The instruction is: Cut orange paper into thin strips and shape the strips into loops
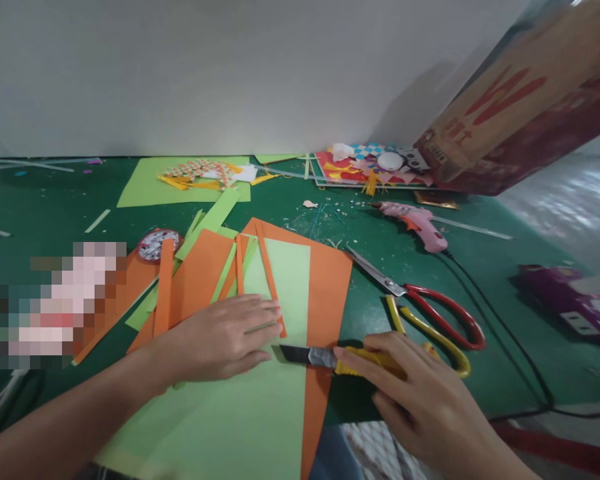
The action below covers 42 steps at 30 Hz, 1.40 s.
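Left hand (230,340) flat over light green paper (260,413), yellow utility knife (323,358) clasped in the right hand (415,383)
A wide orange strip (164,283) lies just beyond the left wrist; the left hand, palm down with fingers extended, grips nothing, its fingertips at the lower part of a thin orange strip (269,270) lying on the paper; between the hands, an orange sheet (327,300) shows from under the paper, and the knife's dark blade points at the left fingers; just beyond the right hand are scissors (394,287), and farther off a pink glue gun (423,223) on the green surface (500,287)
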Each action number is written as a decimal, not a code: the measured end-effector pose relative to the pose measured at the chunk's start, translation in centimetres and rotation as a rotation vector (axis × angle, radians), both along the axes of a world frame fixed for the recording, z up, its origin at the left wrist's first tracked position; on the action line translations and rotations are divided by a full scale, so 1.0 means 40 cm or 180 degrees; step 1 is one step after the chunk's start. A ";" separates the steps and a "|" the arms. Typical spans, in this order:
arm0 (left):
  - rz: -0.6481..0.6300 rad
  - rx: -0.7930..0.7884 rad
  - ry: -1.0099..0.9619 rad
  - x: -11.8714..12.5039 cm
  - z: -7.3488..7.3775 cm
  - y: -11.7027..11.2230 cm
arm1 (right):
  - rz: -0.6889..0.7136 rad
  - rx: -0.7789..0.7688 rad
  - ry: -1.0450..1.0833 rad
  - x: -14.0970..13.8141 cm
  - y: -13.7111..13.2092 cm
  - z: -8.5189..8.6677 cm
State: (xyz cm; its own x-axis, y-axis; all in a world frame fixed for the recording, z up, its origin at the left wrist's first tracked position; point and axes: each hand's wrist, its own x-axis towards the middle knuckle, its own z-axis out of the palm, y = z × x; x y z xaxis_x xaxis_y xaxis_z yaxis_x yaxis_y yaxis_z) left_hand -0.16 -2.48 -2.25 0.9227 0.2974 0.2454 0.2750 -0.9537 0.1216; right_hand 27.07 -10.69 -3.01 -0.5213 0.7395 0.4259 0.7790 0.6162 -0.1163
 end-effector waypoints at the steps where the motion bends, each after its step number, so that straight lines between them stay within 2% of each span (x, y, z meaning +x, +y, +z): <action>1: -0.0001 -0.0014 -0.0002 0.000 0.000 0.000 | 0.0001 0.0009 0.0010 0.000 0.001 0.000; 18: 0.0030 -0.0141 0.0059 -0.003 -0.001 0.001 | -0.0124 0.0072 -0.0125 0.004 0.000 -0.011; 25: 0.0018 -0.0180 -0.0025 -0.006 -0.007 0.001 | -0.0279 -0.0144 -0.0197 -0.003 -0.036 -0.011; 33: 0.0014 -0.0013 0.0037 -0.004 -0.007 0.001 | -0.0146 -0.0281 -0.0346 -0.033 -0.068 0.011; 38: 0.0022 0.0038 0.0012 -0.002 -0.005 0.001 | -0.0140 -0.0252 -0.0345 -0.039 -0.071 0.006; 42: 0.0018 0.0041 -0.0022 -0.001 -0.004 0.001 | -0.0148 -0.0418 -0.0385 -0.031 -0.079 -0.003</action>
State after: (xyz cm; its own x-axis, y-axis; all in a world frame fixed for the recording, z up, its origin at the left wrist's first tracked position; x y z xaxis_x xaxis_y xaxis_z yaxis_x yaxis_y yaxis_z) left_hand -0.22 -2.45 -2.39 0.9192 0.2995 0.2558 0.2797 -0.9536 0.1112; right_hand 25.82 -13.85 -3.13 -0.5268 0.8091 0.2604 0.8195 0.5648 -0.0971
